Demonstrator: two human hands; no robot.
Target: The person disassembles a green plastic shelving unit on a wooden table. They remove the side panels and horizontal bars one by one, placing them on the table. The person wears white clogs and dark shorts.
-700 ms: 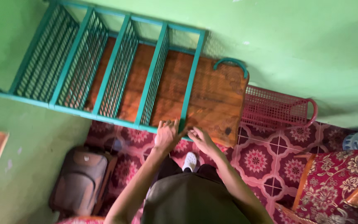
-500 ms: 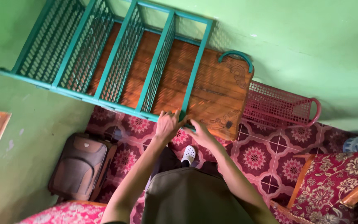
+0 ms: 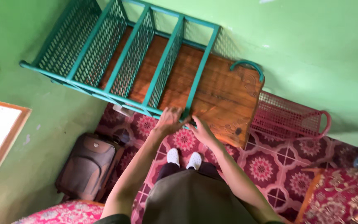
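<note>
Since the earlier pictures the view has swung left and down a touch: the teal rack sits lower and more central, and both hands have stayed on its front edge, barely shifting.

Head view, the only one. The teal mesh rack (image 3: 146, 62) leans against the green wall (image 3: 311, 41), its compartments open toward us, with a wooden board (image 3: 224, 99) behind and beside it. The left hand (image 3: 168, 121) is curled over the rack's lower front rail, fingers closed round the bar as far as I can see. The right hand (image 3: 201, 129) rests just beside it, at the corner where rail meets board; fingers partly bent, but whether it grips the rail or only presses on the wood I cannot tell. A pink mesh basket (image 3: 289, 120) stands to the right on the patterned floor (image 3: 270, 166); a brown bag (image 3: 88, 166) sits near the wall on the left. White shoes (image 3: 184, 157) show below the hands.

My read: this is the take-hold step, both hands settling on the rack's rail. The next move calls for a firm, even grip from both, and care that the board does not slip.

Hidden: the rack's far end is cut off at the top, fingertips are tucked behind the rail, and motion blur softens the hands.
</note>
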